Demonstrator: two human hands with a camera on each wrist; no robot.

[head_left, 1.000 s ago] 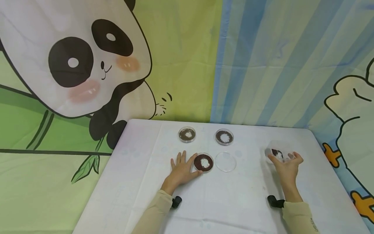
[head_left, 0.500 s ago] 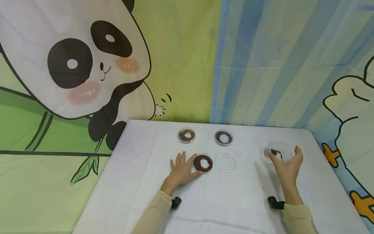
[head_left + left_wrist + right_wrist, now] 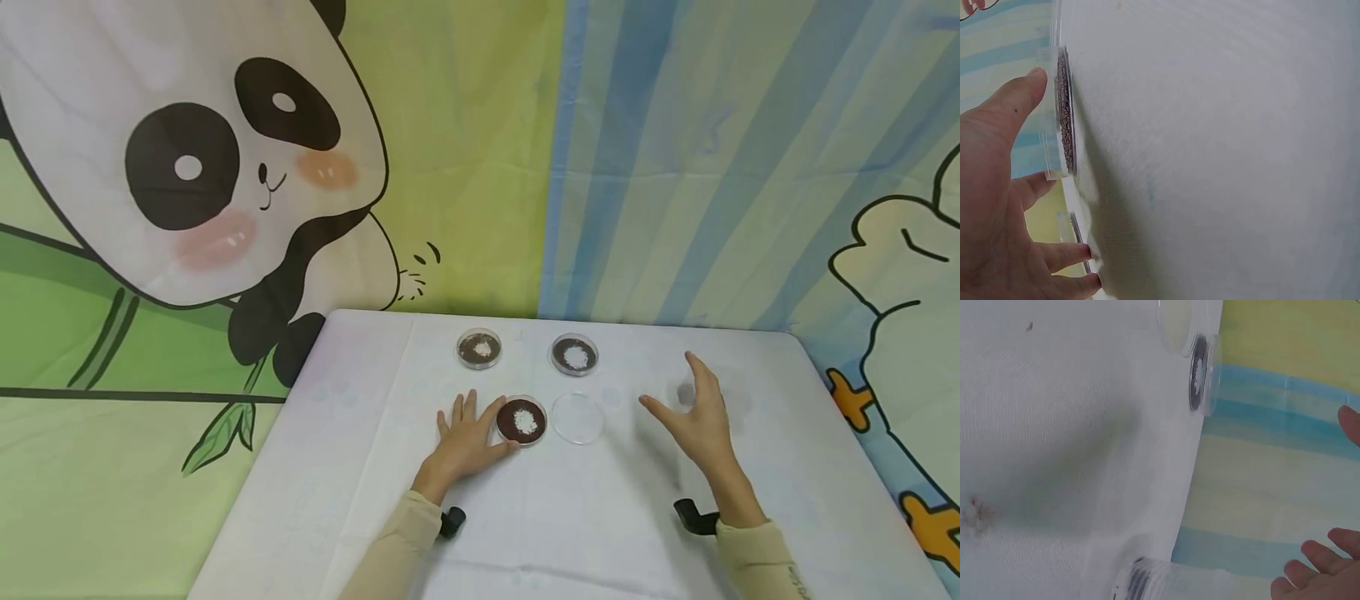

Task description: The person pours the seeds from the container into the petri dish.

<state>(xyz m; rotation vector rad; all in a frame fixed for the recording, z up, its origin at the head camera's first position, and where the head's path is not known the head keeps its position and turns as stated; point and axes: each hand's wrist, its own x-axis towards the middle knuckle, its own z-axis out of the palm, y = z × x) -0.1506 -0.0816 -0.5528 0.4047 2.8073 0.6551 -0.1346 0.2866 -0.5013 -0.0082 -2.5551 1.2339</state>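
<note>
In the head view my left hand (image 3: 465,442) lies on the table, its thumb and index finger pinching the rim of a petri dish (image 3: 522,421). Dark brown granules fill this dish, with a white patch in the middle. The left wrist view shows the thumb and index finger at the dish's opposite edges. My right hand (image 3: 705,425) hovers over the right half of the table with thumb and fingers spread, holding nothing. Beneath and beyond it stands a clear container (image 3: 1141,581), partly hidden in the head view, with dark stuff inside.
Beside the held dish lies a clear round lid (image 3: 577,418). Two more petri dishes with dark contents and white patches stand at the back, one on the left (image 3: 479,348) and one on the right (image 3: 574,355). A printed cloth (image 3: 465,167) hangs behind the table (image 3: 600,517).
My right hand has let go of the clear container and moved left, away from it, with the fingers spread. The left hand and its petri dish have stayed in place.
</note>
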